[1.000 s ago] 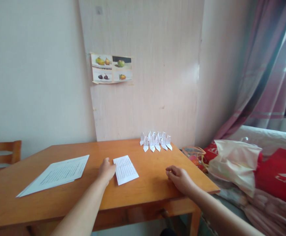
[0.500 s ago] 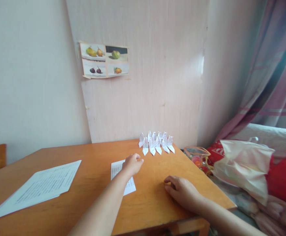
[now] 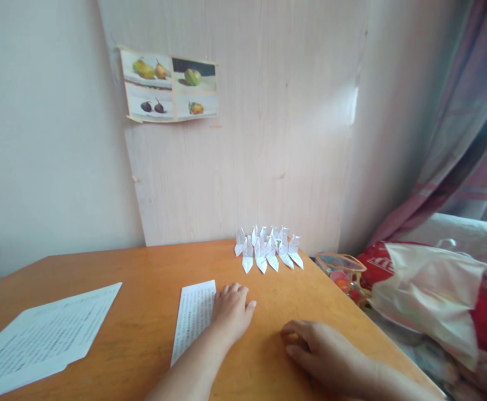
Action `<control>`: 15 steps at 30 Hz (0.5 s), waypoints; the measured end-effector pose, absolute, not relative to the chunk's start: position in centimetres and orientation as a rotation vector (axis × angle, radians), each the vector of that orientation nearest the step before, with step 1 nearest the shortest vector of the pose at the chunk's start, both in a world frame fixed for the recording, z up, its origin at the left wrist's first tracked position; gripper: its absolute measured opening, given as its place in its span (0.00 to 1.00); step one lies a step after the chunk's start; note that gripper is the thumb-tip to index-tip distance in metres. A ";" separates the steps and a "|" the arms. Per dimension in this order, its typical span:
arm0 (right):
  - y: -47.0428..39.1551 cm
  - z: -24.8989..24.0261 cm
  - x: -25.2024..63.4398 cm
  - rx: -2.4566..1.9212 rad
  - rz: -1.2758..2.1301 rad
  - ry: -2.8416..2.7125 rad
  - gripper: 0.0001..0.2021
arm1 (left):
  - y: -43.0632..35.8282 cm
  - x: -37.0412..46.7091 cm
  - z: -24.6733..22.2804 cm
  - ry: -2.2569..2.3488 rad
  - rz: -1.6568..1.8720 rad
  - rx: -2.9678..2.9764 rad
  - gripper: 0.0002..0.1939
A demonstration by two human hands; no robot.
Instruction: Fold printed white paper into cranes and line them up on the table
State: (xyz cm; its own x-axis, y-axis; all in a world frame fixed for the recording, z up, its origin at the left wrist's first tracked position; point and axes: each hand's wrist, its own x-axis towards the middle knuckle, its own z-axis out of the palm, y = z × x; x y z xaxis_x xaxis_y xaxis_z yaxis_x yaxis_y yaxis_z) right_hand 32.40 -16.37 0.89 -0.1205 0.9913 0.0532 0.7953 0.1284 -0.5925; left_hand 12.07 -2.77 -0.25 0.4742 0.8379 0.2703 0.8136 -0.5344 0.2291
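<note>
My left hand (image 3: 232,309) lies palm down at the right edge of a printed sheet of paper (image 3: 195,314), its fingers stretched forward and the thumb apart. The forearm covers the sheet's lower right part. To the right, my right hand (image 3: 321,348) rests on the wooden table (image 3: 143,312) with loosely curled fingers and a gap between thumb and forefinger; nothing shows in it. Beyond both hands, several folded white paper figures (image 3: 261,253) with upright points stand in rows near the table's back edge.
A larger stack of printed sheets (image 3: 51,334) lies on the table's left side. Fruit paintings (image 3: 170,86) are taped to the board behind. Right of the table are a netted container (image 3: 341,273), a cream bag (image 3: 427,301) and a pink curtain (image 3: 439,161).
The small sheet has turned and now slants the other way. My left hand has flattened, its fingers extended along the sheet's right side. My right hand stays on the table; the view has shifted slightly.
</note>
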 end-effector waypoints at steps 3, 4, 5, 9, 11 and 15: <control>-15.1 1.6 32.5 -1.685 0.717 -2.029 0.17 | -3.0 12.2 -0.1 1.481 0.538 2.650 0.14; -14.5 1.8 32.5 -1.680 0.739 -2.043 0.16 | -3.0 12.2 0.0 1.482 0.533 2.647 0.14; -13.8 1.9 32.4 -1.676 0.740 -2.051 0.15 | -3.1 12.2 0.1 1.483 0.528 2.641 0.14; -10.6 2.1 32.1 -1.653 0.564 -2.071 0.13 | -3.1 12.2 0.3 1.470 0.509 2.631 0.13; -8.8 2.1 31.8 -1.628 0.441 -2.105 0.14 | -3.1 12.2 0.4 1.461 0.499 2.642 0.12; -4.9 2.4 31.0 -1.611 0.293 -2.132 0.14 | -3.1 12.2 0.4 1.472 0.496 2.659 0.11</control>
State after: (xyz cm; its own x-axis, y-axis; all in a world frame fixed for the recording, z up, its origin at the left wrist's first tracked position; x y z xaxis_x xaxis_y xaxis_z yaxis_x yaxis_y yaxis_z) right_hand 31.03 -4.94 2.41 -0.2171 0.9504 0.2229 0.8549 0.2953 -0.4266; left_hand 12.23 -3.10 0.38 0.4915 0.8347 0.2482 0.8146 -0.5415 0.2079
